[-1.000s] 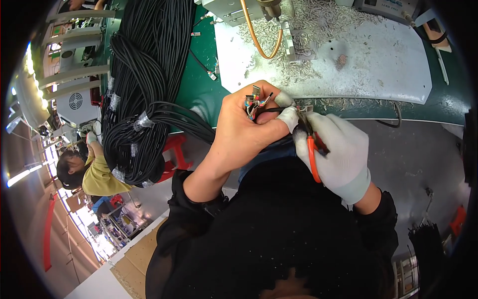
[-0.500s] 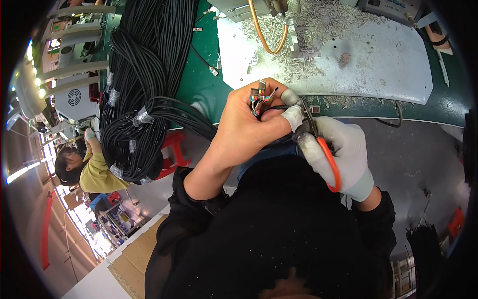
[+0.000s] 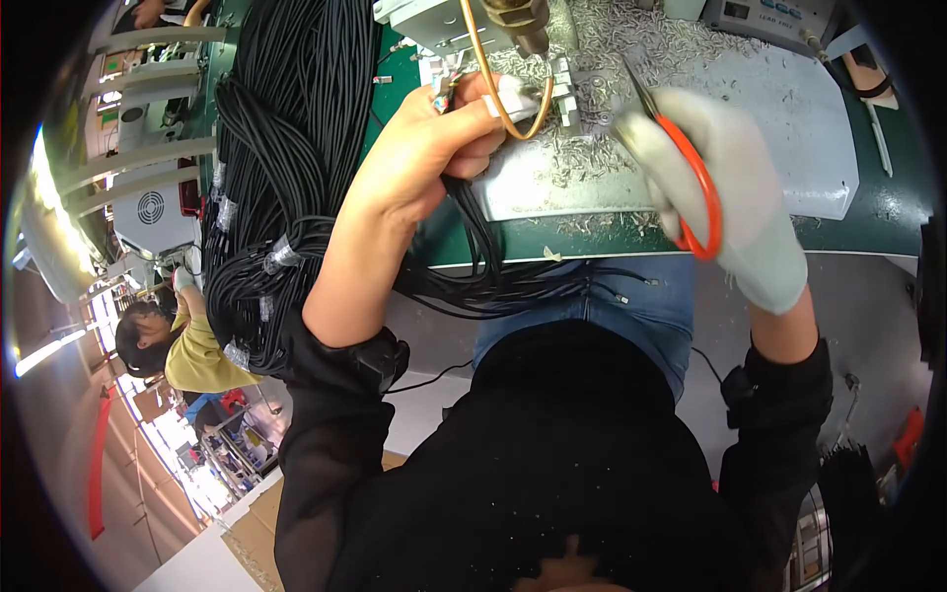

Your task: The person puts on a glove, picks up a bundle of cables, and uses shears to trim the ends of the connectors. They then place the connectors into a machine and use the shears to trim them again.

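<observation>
My left hand [image 3: 414, 148] is up at the bench machine, its gloved fingertips beside a small metal fixture [image 3: 565, 104] and behind a curved yellow tube [image 3: 473, 44]. It is closed on a black cable [image 3: 475, 222], whose coloured wires and small connectors stick up by the thumb. The exact pinch point is hidden. Over the white board at the right, my gloved right hand [image 3: 735, 173] grips orange-handled scissors [image 3: 705, 187], blades pointing up and away. These blades touch nothing. Further cable ends with small connectors [image 3: 623, 298] lie across my lap.
A thick bundle of black cables [image 3: 286, 128] hangs over the bench's left side. Metal scraps [image 3: 631, 44] litter the white board [image 3: 789, 148]. A grey control box [image 3: 779, 20] stands at the back right. Another person in a yellow top [image 3: 202, 350] sits at far left.
My left hand has moved up and left from the bench edge to the fixture, carrying the cable. My right hand has moved up and right with the scissors, away from the left hand.
</observation>
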Demonstrator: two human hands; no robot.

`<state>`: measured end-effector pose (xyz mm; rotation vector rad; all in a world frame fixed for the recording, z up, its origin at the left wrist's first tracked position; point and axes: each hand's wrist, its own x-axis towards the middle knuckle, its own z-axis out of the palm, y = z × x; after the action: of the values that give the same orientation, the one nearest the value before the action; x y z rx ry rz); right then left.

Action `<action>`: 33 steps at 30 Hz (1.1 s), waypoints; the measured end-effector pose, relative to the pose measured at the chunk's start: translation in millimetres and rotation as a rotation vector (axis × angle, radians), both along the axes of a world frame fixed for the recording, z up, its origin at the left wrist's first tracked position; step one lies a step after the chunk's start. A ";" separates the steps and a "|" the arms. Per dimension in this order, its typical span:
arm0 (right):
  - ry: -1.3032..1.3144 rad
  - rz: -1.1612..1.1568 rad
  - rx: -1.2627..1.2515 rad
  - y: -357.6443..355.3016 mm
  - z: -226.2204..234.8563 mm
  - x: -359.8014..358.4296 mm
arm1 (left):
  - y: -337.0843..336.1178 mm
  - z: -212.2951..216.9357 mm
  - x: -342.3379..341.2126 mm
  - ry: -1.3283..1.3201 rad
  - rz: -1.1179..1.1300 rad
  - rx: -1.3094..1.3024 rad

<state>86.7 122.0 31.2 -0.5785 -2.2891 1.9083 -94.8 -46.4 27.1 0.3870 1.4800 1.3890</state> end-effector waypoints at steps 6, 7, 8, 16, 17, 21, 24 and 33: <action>-0.045 0.063 -0.066 15.0 2.1 -45.7 | 19.1 -0.3 -12.5 0.098 -0.053 -0.059; -0.043 0.077 -0.111 15.7 2.8 -47.7 | 19.6 -1.2 -14.4 0.099 -0.057 -0.063; -0.042 0.090 -0.155 16.1 2.5 -49.3 | 19.5 -2.7 -15.9 0.115 -0.072 -0.051; -0.039 0.072 -0.211 13.7 -3.3 -55.6 | 21.8 1.9 -4.8 0.369 -0.058 0.029; -0.037 0.068 -0.208 15.0 -7.9 -55.5 | 25.1 4.7 0.7 0.389 -0.028 0.091; 0.009 0.105 -0.350 20.7 -24.3 -54.4 | 19.6 6.0 -2.4 0.423 -0.044 0.102; 0.009 0.226 -0.166 25.7 -13.1 -54.2 | 16.3 1.8 -1.3 0.473 -0.050 0.047; 0.179 0.240 -0.164 27.0 -28.7 -51.9 | 11.3 -3.2 2.7 0.615 -0.059 0.010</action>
<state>34.8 149.0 2.5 -0.1419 -2.1876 2.1701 -92.1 -35.1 23.9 0.9166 1.9309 1.2879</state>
